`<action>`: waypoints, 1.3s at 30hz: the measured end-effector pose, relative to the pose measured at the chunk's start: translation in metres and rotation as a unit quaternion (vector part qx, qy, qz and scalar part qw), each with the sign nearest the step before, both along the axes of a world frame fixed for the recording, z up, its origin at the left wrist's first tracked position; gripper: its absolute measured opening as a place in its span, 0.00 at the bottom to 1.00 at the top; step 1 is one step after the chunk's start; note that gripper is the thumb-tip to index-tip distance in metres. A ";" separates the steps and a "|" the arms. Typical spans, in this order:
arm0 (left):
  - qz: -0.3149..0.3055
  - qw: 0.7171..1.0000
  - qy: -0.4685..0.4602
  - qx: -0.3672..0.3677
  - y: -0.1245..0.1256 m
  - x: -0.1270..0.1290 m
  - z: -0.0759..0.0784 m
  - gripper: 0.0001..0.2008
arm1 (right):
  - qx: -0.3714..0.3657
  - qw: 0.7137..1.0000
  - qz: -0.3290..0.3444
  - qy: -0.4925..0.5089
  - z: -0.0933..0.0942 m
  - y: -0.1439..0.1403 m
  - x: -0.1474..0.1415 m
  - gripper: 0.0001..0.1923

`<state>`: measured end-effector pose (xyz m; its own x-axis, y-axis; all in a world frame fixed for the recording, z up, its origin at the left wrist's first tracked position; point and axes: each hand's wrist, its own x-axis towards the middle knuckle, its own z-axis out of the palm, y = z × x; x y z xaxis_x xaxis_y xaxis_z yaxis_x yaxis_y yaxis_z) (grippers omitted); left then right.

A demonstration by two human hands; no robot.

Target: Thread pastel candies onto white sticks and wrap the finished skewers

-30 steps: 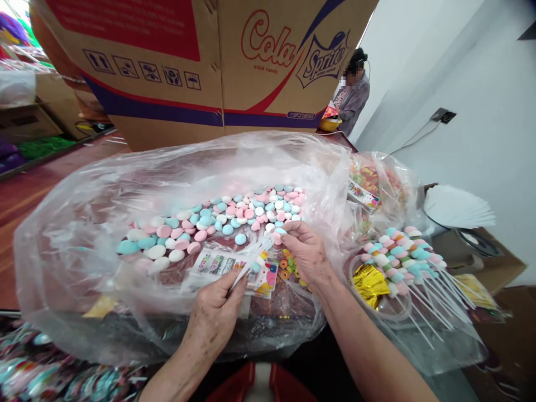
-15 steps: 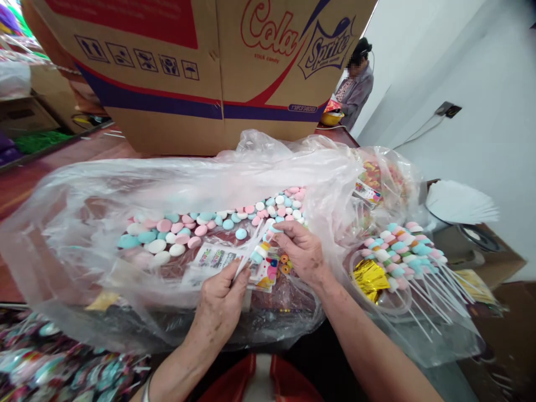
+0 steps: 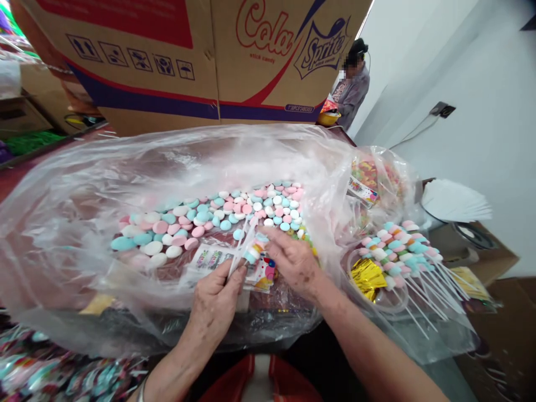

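My left hand (image 3: 220, 293) is closed around several thin white sticks (image 3: 239, 245). One stick carries a short stack of marshmallow candies (image 3: 253, 250) in blue, yellow and white; the other sticks look bare. Beside that stack is my right hand (image 3: 293, 259), its fingers stretched toward the candy and apart, with nothing visibly gripped; whether a fingertip touches the stack I cannot tell. Loose pink, blue and white marshmallow pieces (image 3: 196, 218) lie behind the hands within a clear plastic bag (image 3: 138, 162). Printed packets (image 3: 209, 262) rest under the sticks.
A big cardboard box (image 3: 167, 67) stands at the back. On the right, finished-looking candy skewers (image 3: 397, 245) lie by gold twist ties (image 3: 368, 279) and a bag of ring-shaped gummies (image 3: 377, 178). Wrapped candies (image 3: 67, 368) fill the lower left. Another person (image 3: 354, 89) works behind.
My right hand's fingers have loosened and come off the stack's upper end. The back of the plastic bag has lifted, baring more marshmallows. The view has shifted slightly.
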<state>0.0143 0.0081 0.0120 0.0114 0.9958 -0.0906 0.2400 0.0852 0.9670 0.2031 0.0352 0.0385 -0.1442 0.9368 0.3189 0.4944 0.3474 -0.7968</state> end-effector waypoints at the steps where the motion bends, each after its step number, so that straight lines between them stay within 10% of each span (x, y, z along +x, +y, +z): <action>1: -0.002 1.000 -0.006 0.001 0.001 0.000 -0.001 0.13 | -0.017 1.000 -0.023 -0.011 0.008 0.004 0.010 0.21; 6: -0.003 1.000 -0.028 0.003 0.001 -0.004 -0.006 0.13 | -0.088 0.949 0.005 -0.304 0.028 0.026 0.042 0.14; 12: -0.008 1.000 -0.018 -0.001 -0.003 -0.006 -0.006 0.16 | -0.098 0.843 0.088 -0.522 0.006 0.030 0.034 0.11; 26: -0.018 1.000 0.023 -0.001 -0.004 -0.008 0.001 0.18 | -0.085 0.834 0.067 -0.540 0.009 0.018 0.016 0.21; 30: -0.018 0.999 0.042 0.022 -0.004 -0.010 -0.001 0.16 | -0.129 0.906 0.000 -0.404 0.009 0.025 0.020 0.13; 33: -0.026 0.996 0.070 0.048 -0.005 -0.010 0.002 0.14 | -0.162 0.980 -0.084 -0.085 0.006 0.028 0.021 0.06; 36: -0.034 0.994 0.081 0.061 -0.006 -0.008 0.006 0.16 | -0.188 0.935 -0.097 0.285 0.001 0.023 0.018 0.14; 39: -0.033 0.993 0.086 0.072 -0.006 -0.004 0.008 0.17 | -0.206 0.865 -0.086 0.449 -0.002 0.016 0.012 0.14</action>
<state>0.0101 0.0021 0.0195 0.0745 0.9962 0.0456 0.4026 -0.0719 0.9125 0.2154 0.0512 0.0369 0.1409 0.9807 -0.1358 -0.3723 -0.0747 -0.9251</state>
